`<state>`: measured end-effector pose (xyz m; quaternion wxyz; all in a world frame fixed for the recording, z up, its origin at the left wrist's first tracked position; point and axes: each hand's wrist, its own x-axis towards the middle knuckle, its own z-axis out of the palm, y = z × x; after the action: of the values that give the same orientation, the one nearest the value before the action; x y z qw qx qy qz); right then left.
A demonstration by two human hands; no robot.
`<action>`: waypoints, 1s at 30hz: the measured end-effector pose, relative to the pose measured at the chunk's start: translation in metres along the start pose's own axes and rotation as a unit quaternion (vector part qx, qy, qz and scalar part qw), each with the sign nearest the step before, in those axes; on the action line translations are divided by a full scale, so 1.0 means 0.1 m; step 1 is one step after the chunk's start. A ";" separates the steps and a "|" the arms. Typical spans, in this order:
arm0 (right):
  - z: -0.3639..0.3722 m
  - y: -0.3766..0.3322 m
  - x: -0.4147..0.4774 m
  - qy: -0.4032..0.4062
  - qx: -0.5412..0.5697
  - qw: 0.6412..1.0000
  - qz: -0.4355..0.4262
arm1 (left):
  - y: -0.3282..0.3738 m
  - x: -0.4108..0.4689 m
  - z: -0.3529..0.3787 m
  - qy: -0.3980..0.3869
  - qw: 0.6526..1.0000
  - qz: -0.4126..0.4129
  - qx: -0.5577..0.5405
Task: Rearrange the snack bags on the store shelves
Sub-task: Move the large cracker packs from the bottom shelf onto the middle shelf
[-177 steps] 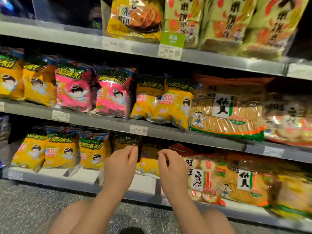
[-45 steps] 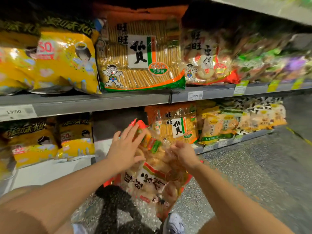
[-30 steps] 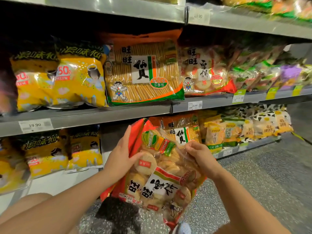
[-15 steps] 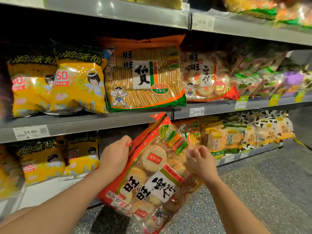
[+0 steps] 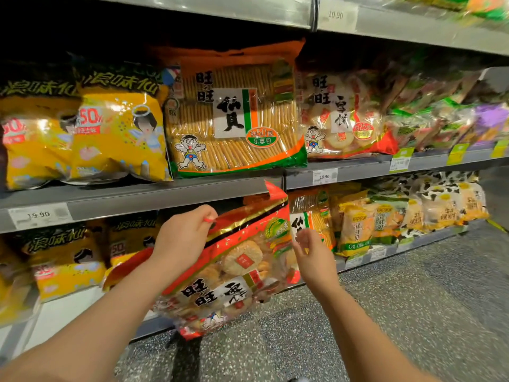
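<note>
The left hand (image 5: 183, 238) pinches the top seam of the red rice-cracker bag (image 5: 234, 274), which hangs tilted, the right hand (image 5: 311, 256) open and loose-fingered beside it: mid-placement, I judge, next needing a steadied push into the gap on the bottom shelf (image 5: 68, 312), above the speckled aisle floor (image 5: 385, 312).

Hands: two, left hand (image 5: 181, 238), right hand (image 5: 315, 260).
Red-trimmed clear plastic rice-cracker bags: two, held bag (image 5: 237, 274), middle-shelf bag (image 5: 341, 117).
Orange-and-green clear cracker-stick bags (image 5: 234, 114) (image 5: 316, 213): two.
Yellow foil cartoon-angel bags (image 5: 121, 133): at least four.
White paper price tags (image 5: 38, 215) (image 5: 325, 176) (image 5: 336, 15): three.
</note>
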<state>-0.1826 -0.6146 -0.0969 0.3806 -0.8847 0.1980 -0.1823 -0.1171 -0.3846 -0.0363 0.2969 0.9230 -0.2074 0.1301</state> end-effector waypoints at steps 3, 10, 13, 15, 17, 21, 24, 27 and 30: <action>0.02 -0.21 0.02 0.047 0.036 0.995 -0.079 | 0.07 0.03 0.05 -0.027 0.999 -0.027 0.021; 0.08 -0.59 0.17 0.068 0.094 0.986 -0.122 | 0.12 0.21 0.05 -0.123 0.988 -0.096 0.017; 0.03 -0.70 0.42 0.052 0.098 0.988 -0.106 | 0.18 0.36 -0.01 -0.113 0.990 -0.078 0.023; 0.00 -0.75 0.58 0.059 0.087 0.990 -0.097 | 0.24 0.43 -0.05 -0.115 0.991 -0.059 0.032; -0.03 -0.79 0.78 0.080 0.078 0.989 -0.096 | 0.29 0.56 -0.08 -0.114 0.992 -0.057 0.016; -0.10 -0.87 1.16 0.114 0.095 0.986 -0.079 | 0.43 0.90 -0.07 -0.114 0.992 -0.052 -0.011; -0.15 -0.85 1.43 0.108 0.115 0.986 -0.049 | 0.51 1.12 -0.03 -0.121 0.992 -0.043 0.002; -0.19 -0.85 1.67 0.039 0.140 0.989 0.001 | 0.48 1.31 0.06 -0.130 0.990 -0.039 0.031; -0.22 -0.83 1.90 -0.017 0.113 0.993 0.026 | 0.44 1.42 0.15 -0.139 0.988 -0.038 0.060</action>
<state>-0.0131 -0.6679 0.0117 0.4861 -0.8334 0.1925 -0.1791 -0.0105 -0.4692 0.0253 0.2145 0.9554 -0.2029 0.0010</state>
